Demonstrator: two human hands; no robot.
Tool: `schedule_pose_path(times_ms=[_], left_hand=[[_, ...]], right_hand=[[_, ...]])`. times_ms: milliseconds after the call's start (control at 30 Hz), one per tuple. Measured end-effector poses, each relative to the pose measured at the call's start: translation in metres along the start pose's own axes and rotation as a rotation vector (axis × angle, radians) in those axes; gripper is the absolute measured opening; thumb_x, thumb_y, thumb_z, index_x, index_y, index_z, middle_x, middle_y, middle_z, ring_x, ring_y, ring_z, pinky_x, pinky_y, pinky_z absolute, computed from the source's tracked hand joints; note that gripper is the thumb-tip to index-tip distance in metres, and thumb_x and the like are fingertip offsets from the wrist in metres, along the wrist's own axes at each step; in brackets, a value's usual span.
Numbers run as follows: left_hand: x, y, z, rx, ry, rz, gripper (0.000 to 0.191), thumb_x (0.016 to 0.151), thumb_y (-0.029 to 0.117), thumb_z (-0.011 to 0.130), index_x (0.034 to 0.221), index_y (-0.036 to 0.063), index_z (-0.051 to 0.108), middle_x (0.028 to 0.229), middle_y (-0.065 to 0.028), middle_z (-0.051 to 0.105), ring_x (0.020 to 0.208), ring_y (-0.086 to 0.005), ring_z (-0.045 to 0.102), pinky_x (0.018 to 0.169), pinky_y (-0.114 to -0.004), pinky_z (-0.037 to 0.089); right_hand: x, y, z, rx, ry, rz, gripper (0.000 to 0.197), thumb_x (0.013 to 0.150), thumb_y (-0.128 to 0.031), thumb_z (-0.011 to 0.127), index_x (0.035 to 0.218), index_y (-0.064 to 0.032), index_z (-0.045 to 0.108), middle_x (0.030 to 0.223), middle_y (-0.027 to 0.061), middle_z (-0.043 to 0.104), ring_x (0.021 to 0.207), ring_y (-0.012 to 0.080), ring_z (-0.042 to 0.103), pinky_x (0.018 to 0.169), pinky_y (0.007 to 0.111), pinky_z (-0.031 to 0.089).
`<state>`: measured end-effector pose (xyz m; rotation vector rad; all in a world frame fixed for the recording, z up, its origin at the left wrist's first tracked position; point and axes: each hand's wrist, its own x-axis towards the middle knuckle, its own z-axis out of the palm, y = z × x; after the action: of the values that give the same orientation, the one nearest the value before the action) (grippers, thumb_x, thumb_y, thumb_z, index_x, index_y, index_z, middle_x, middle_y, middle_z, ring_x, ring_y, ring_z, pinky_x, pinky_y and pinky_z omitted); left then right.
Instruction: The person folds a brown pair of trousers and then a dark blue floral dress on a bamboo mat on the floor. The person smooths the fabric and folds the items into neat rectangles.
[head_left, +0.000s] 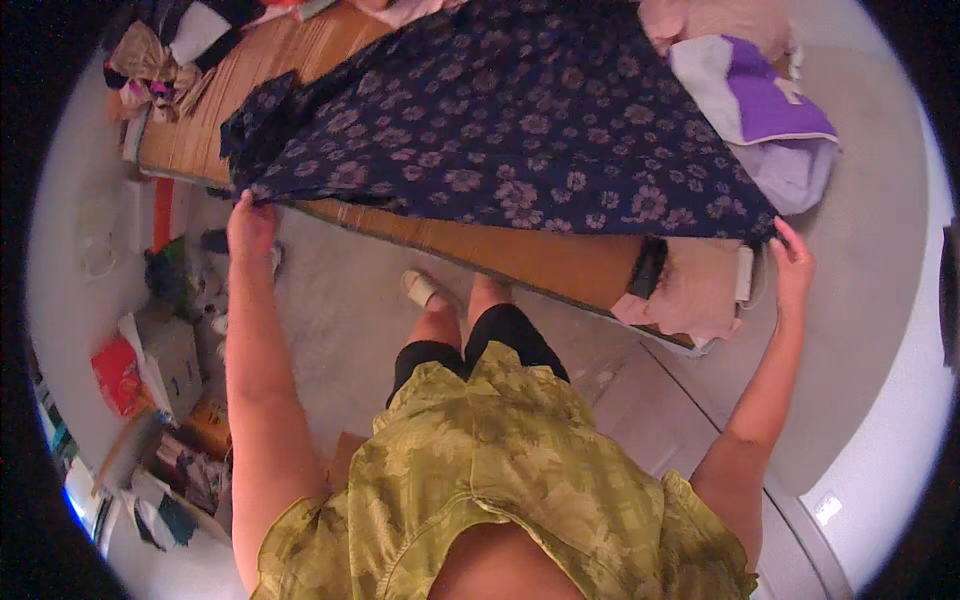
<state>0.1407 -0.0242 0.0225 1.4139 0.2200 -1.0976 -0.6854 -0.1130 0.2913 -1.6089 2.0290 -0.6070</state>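
A large dark navy cloth (525, 142) with a pale floral print is stretched between my two hands. My left hand (251, 225) grips its left end, where the fabric is gathered into a bunch. At the right, my right hand (793, 253) pinches a corner between thumb and fingers. The cloth spreads away from me over a bed-like surface with a brown striped covering (480, 251), hiding much of it. Below the cloth's right end lie a pink cloth (697, 289) and a small black item (647, 268).
A purple and white folded textile (780, 105) rests at the right end of the surface. Crumpled clothes (154, 67) are heaped at the far left. Along the left wall stand a box (169, 364), a red package (118, 375) and shoes (217, 277) on the floor (337, 307).
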Motion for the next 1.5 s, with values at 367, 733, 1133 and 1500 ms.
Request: schedule_pose_path(times_ms=[367,733,1133,1500], left_hand=[[-0.009,0.202,0.061,-0.181,-0.223,0.252,0.019,0.095,0.018,0.058,0.100,0.0005,0.059,0.096,-0.0103,0.065,0.086,-0.0213,0.064,0.072,-0.029,0.055],[-0.170,0.321,0.127,0.029,-0.403,0.715,0.025,0.099,0.024,0.047,0.095,0.0033,0.060,0.084,-0.0055,0.065,0.075,-0.0132,0.063,0.065,-0.027,0.055],[-0.117,0.388,0.049,-0.041,-0.454,0.607,0.025,0.100,0.018,0.046,0.107,-0.0030,0.057,0.098,-0.0120,0.066,0.086,-0.0204,0.065,0.076,-0.032,0.056],[-0.285,0.169,0.043,-0.313,-0.147,0.153,0.028,0.092,0.022,0.060,0.107,-0.0008,0.059,0.102,-0.0154,0.065,0.083,-0.0242,0.067,0.064,-0.031,0.059]], right_hand=[[-0.013,-0.189,-0.155,-0.321,0.919,-0.307,0.017,0.088,-0.009,0.063,0.102,-0.0069,0.072,0.101,0.0045,0.069,0.089,0.0131,0.063,0.080,0.026,0.049],[0.045,-0.293,-0.244,-0.136,0.894,-0.347,0.029,0.090,-0.021,0.061,0.114,-0.0057,0.067,0.093,0.0076,0.070,0.064,0.0110,0.057,0.065,0.024,0.048],[0.047,-0.285,-0.255,0.311,0.639,-0.378,0.035,0.096,-0.014,0.056,0.121,0.0094,0.054,0.108,0.0203,0.066,0.097,0.0249,0.067,0.090,0.031,0.052],[-0.097,-0.262,-0.243,0.088,1.021,-0.585,0.021,0.085,-0.001,0.051,0.101,0.0093,0.059,0.087,0.0168,0.063,0.072,0.0238,0.061,0.062,0.032,0.053]])
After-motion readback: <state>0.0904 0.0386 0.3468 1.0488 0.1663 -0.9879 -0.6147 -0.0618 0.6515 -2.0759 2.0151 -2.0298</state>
